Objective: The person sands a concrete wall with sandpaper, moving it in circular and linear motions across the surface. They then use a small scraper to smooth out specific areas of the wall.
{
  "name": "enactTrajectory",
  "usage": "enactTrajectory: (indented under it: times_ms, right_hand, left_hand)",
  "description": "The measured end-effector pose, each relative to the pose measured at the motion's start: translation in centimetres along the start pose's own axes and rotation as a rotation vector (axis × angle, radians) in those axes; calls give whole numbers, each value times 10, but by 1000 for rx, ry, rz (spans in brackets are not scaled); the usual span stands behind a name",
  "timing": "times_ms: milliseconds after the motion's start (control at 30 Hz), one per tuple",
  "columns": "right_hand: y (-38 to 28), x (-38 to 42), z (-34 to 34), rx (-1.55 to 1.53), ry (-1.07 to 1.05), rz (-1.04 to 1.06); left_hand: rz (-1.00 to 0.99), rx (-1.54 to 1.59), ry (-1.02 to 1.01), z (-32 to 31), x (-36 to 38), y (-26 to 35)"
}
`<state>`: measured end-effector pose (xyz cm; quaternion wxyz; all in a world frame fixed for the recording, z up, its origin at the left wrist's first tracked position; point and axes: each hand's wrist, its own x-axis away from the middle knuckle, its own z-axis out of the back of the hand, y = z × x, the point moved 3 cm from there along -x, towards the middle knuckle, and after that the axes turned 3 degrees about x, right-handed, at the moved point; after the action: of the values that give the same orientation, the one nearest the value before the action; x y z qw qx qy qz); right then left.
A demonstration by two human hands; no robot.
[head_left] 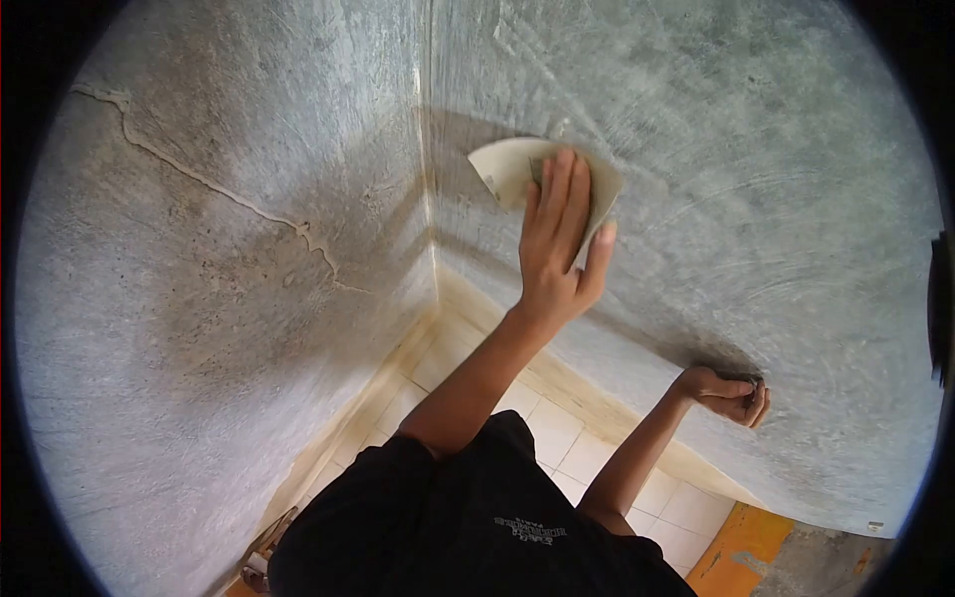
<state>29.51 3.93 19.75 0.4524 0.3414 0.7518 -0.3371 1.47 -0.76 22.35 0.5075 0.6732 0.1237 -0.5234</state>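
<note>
1. Daylight-like light, moderately bright, seems to come from about 4 o'clock, washing the smooth gray wall (796, 199) with a soft sheen.
2. Soft-edged shadows stretch toward 10 o'clock from the left hand (557, 239) and right hand (731, 393), some reaching the cracked wall (199, 318).
3. The cracked wall pales to bluish white near 8 o'clock.
4. The black shirt (428, 527) at 6 o'clock loses most fold detail.
5. Wide-angle distortion bends the outer areas; black vignetting fills the corners, with blue fringing along the rim.
</note>
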Motion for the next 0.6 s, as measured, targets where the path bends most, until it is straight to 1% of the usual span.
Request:
enactTrajectory:
  times_ms: [167,267,367,400,500,600]
  right_hand:
    - [3,1,3,78,-20,17]
    - [1,0,3,84,-22,4]
    - [-3,-1,0,56,-4,-13]
    - [-3,-1,0,46,2,-15]
    - [1,1,2,60,-8,-36]
    - [4,2,3,40,-14,-55]
  left_hand:
    - [21,31,87,-3,-27,12]
    - [25,57,-77,-9,3,15]
    - [30,96,-68,-18,36,4]
    - [43,163,-23,-15,31,4]
    - [12,148,129,-6,-16,9]
    - [-41,90,150,-4,-46,19]
